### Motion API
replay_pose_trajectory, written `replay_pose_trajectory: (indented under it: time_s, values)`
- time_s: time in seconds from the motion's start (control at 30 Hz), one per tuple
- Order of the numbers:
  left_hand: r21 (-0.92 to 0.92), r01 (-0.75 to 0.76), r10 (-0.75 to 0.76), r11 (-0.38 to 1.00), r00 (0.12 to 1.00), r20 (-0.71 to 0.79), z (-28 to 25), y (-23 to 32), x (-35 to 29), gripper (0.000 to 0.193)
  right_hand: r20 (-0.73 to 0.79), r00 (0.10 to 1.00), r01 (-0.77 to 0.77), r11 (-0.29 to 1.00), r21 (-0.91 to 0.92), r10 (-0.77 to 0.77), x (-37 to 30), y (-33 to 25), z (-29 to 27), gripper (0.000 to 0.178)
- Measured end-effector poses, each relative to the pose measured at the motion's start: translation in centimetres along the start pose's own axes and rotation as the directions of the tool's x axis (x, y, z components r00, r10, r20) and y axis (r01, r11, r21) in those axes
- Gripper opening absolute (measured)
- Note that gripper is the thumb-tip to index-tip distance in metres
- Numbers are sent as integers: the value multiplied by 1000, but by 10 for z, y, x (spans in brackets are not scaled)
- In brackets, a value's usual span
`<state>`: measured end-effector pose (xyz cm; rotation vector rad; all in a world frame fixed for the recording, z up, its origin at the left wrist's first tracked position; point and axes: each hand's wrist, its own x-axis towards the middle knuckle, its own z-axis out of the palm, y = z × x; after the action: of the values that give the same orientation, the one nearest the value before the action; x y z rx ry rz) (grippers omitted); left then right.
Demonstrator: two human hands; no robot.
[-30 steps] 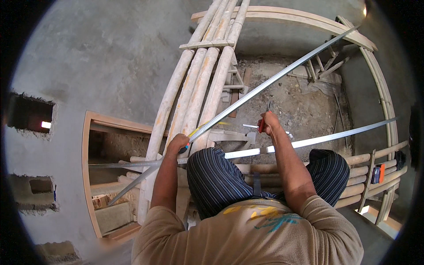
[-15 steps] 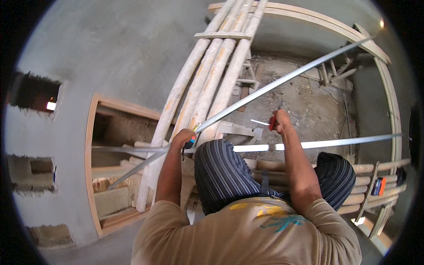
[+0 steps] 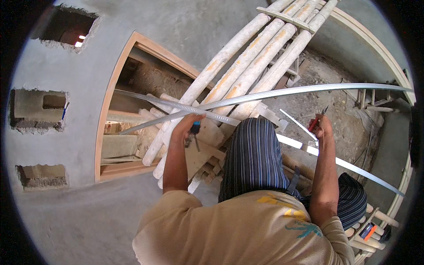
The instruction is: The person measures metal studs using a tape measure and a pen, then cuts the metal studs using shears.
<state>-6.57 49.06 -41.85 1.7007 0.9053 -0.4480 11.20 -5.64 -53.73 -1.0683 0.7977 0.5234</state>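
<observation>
My left hand [image 3: 187,126] is closed around a blue and black tape measure [image 3: 194,128], beside the crossing of two long metal profiles. One silvery profile [image 3: 287,93] runs from the doorway to the far right. The other, a ribbed profile [image 3: 176,106], passes beneath my raised knee and comes out at the right. My right hand [image 3: 323,127] grips red-handled snips [image 3: 314,123], whose dark pointed jaws stick up past the fingers. A thin white strip [image 3: 297,123] slants beside that hand; I cannot tell whether the hand holds it.
Several plaster-spattered poles [image 3: 243,57] lie side by side across the scaffold. To the left, a wooden frame [image 3: 115,79] borders an opening in the grey wall [image 3: 84,88]. Rubble covers the floor [image 3: 340,84] below. An orange and purple object [image 3: 367,231] rests on poles at lower right.
My view has turned and shifted left. The upper profile now lies flatter across the view. My right hand has turned, bringing the snips' jaws into sight; both hands keep their grip.
</observation>
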Motion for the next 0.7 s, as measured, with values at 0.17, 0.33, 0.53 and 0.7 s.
replay_pose_trajectory:
  time_s: [0.17, 0.33, 0.53, 0.7]
  values:
    - [527, -17, 211, 850, 927, -311, -4, -62, -13, 68, 7, 1000, 29, 998, -61, -28, 11, -1, -1, 24]
    - [690, -214, 508, 691, 823, -253, 14, -120, -8, 78, 12, 1000, 28, 997, -73, -27, -2, 3, 20, 22]
    - [875, 116, 502, 469, 781, -373, 63, -111, -12, 66, -9, 999, 40, 998, -50, -41, 0, 3, 17, 23]
    - [898, -43, 724, 437, 610, -323, 86, -44, -15, 47, -3, 999, 43, 988, -145, -43, -9, 3, 18, 22]
